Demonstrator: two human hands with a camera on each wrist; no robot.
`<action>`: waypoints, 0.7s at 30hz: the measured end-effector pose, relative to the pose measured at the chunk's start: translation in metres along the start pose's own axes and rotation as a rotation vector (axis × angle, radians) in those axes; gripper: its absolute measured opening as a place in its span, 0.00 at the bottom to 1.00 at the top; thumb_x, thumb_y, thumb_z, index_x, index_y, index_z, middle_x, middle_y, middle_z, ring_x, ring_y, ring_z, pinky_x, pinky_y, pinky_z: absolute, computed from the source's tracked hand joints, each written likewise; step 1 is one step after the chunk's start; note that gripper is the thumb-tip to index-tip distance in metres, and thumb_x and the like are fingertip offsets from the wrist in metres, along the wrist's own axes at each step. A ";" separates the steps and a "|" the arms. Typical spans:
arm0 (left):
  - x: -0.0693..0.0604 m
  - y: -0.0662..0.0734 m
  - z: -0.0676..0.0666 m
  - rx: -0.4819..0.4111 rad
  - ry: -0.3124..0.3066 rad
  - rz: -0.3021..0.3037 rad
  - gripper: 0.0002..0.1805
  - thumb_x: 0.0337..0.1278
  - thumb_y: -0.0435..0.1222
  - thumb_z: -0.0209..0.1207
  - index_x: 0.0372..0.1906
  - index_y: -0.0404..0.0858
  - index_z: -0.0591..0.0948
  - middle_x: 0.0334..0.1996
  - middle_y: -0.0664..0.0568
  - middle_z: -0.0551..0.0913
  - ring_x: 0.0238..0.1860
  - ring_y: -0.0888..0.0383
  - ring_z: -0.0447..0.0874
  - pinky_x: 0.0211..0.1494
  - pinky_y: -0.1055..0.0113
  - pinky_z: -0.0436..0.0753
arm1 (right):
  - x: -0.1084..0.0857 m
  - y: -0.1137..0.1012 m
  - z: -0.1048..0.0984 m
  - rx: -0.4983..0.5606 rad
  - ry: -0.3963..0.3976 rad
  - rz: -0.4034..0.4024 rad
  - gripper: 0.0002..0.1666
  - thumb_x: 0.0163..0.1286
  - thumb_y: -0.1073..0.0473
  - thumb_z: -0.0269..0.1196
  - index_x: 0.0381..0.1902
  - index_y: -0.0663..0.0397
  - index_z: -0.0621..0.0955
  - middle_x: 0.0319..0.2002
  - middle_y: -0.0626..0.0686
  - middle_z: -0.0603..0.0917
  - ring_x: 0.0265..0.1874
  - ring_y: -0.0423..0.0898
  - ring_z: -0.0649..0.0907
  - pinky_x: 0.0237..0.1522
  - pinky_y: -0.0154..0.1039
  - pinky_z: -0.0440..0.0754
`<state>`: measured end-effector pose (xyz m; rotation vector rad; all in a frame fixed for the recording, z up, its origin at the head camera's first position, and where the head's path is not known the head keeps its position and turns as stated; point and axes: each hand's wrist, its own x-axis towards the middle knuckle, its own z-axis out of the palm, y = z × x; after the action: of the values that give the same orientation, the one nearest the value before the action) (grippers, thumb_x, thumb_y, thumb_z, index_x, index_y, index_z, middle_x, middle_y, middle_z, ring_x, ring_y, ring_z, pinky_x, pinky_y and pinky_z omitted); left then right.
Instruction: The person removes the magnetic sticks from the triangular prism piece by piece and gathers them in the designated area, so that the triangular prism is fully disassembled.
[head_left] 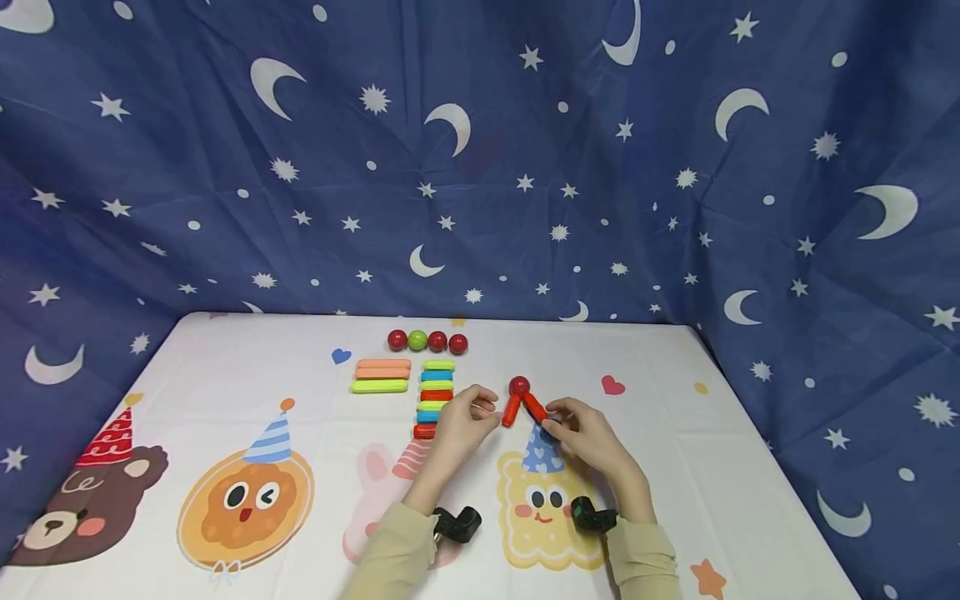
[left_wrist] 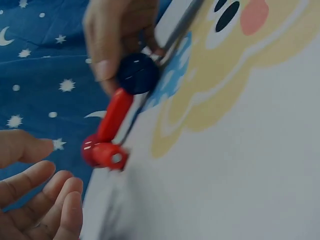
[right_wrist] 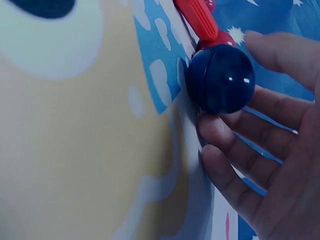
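Note:
My right hand (head_left: 592,433) curls its fingers around a dark blue ball (right_wrist: 221,79) at the end of a red stick (left_wrist: 115,116). In the right wrist view the fingers touch the ball's lower side, while the digit above stands apart from it. That stick meets a red ball (head_left: 519,385), from which a second red stick (head_left: 511,410) also runs, making an upside-down V. This second stick's free end looks round and metallic in the left wrist view. Beside it, my left hand (head_left: 465,421) is held with fingers loosely bent and nothing between them.
Left of the hands lies a column of short coloured sticks (head_left: 437,385), its lowest near my left hand. Longer orange and yellow-green sticks (head_left: 381,375) lie further left. Behind them is a row of red and green balls (head_left: 417,340). A blue curtain (head_left: 480,167) hangs behind the table.

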<state>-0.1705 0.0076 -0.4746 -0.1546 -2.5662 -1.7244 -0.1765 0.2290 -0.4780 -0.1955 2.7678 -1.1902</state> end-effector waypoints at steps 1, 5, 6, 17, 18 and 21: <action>0.002 -0.001 0.004 -0.004 0.003 -0.012 0.13 0.49 0.30 0.65 0.42 0.32 0.82 0.34 0.45 0.84 0.32 0.58 0.83 0.36 0.72 0.81 | 0.003 -0.001 0.000 -0.009 -0.001 -0.011 0.20 0.65 0.53 0.64 0.52 0.56 0.79 0.37 0.52 0.82 0.31 0.42 0.77 0.35 0.33 0.75; 0.010 -0.006 0.019 0.025 0.013 -0.045 0.14 0.49 0.31 0.66 0.43 0.34 0.81 0.34 0.45 0.83 0.32 0.58 0.81 0.35 0.72 0.80 | 0.017 -0.003 0.000 -0.022 -0.009 -0.022 0.23 0.67 0.52 0.62 0.57 0.56 0.77 0.39 0.53 0.83 0.34 0.44 0.79 0.38 0.34 0.77; 0.012 -0.007 0.023 0.040 0.020 -0.048 0.14 0.48 0.31 0.66 0.43 0.34 0.81 0.34 0.45 0.83 0.32 0.59 0.80 0.35 0.71 0.80 | 0.021 -0.004 0.001 -0.019 -0.010 -0.018 0.23 0.68 0.52 0.61 0.58 0.56 0.76 0.40 0.54 0.83 0.34 0.44 0.79 0.38 0.34 0.77; 0.028 -0.012 0.044 0.184 0.040 -0.066 0.17 0.40 0.36 0.71 0.38 0.38 0.79 0.33 0.50 0.79 0.31 0.59 0.74 0.35 0.68 0.73 | 0.056 -0.014 0.023 0.151 -0.017 0.056 0.25 0.71 0.54 0.56 0.62 0.59 0.73 0.49 0.63 0.81 0.43 0.51 0.80 0.45 0.41 0.80; 0.029 -0.013 0.045 0.193 0.042 -0.070 0.17 0.40 0.36 0.71 0.37 0.39 0.79 0.33 0.50 0.79 0.31 0.59 0.75 0.36 0.68 0.73 | 0.057 -0.014 0.025 0.161 -0.019 0.065 0.25 0.71 0.54 0.56 0.62 0.58 0.73 0.49 0.64 0.81 0.43 0.51 0.80 0.46 0.40 0.79; 0.029 -0.013 0.045 0.195 0.045 -0.072 0.17 0.39 0.36 0.72 0.37 0.40 0.79 0.32 0.51 0.79 0.31 0.60 0.74 0.35 0.68 0.72 | 0.059 -0.015 0.028 0.169 -0.012 0.097 0.23 0.70 0.54 0.57 0.61 0.57 0.75 0.47 0.63 0.82 0.41 0.50 0.79 0.44 0.38 0.77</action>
<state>-0.1995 0.0462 -0.5011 -0.0155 -2.7175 -1.4685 -0.2288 0.1890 -0.4903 -0.0520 2.6156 -1.3834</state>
